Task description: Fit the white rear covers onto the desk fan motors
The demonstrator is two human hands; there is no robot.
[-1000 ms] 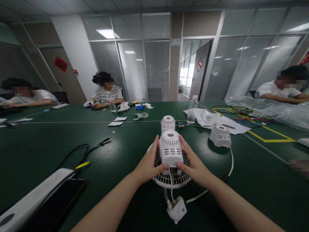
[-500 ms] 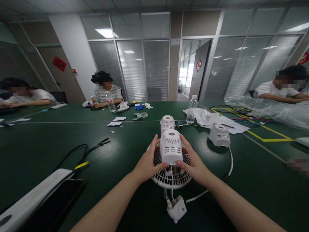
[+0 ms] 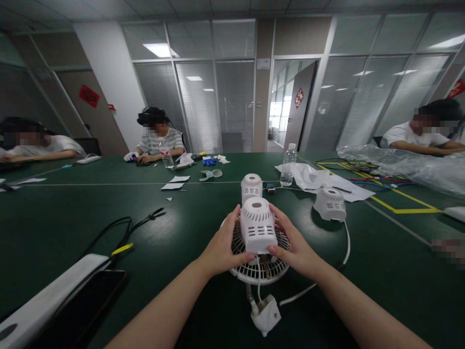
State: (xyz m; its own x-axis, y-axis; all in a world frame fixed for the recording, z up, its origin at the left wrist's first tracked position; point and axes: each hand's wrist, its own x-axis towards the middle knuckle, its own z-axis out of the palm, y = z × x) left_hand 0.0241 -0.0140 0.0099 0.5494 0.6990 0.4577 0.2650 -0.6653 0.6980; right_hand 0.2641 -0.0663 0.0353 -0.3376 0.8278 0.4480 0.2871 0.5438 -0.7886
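Note:
A white slotted motor housing (image 3: 257, 225) stands on a round white fan grille (image 3: 258, 271) lying flat on the green table (image 3: 72, 208). My left hand (image 3: 223, 245) grips the housing's left side, thumb at its lower front edge. My right hand (image 3: 292, 242) grips its right side the same way. A thin white wire runs from under the housing down to a small white switch block (image 3: 267, 315) near me. Two more white housings stand behind: one (image 3: 251, 186) just beyond my hands, another (image 3: 330, 204) to the right.
A white cable (image 3: 347, 245) curves from the right housing. Black cables (image 3: 119, 231), a white bar (image 3: 47, 300) and a dark phone (image 3: 87, 305) lie at the left. A water bottle (image 3: 288, 165), papers and plastic wrap sit farther back. Three people sit around the table.
The housing rose slightly off the grille half a second ago and now sits a little lower and tilted. Both hands kept their grip.

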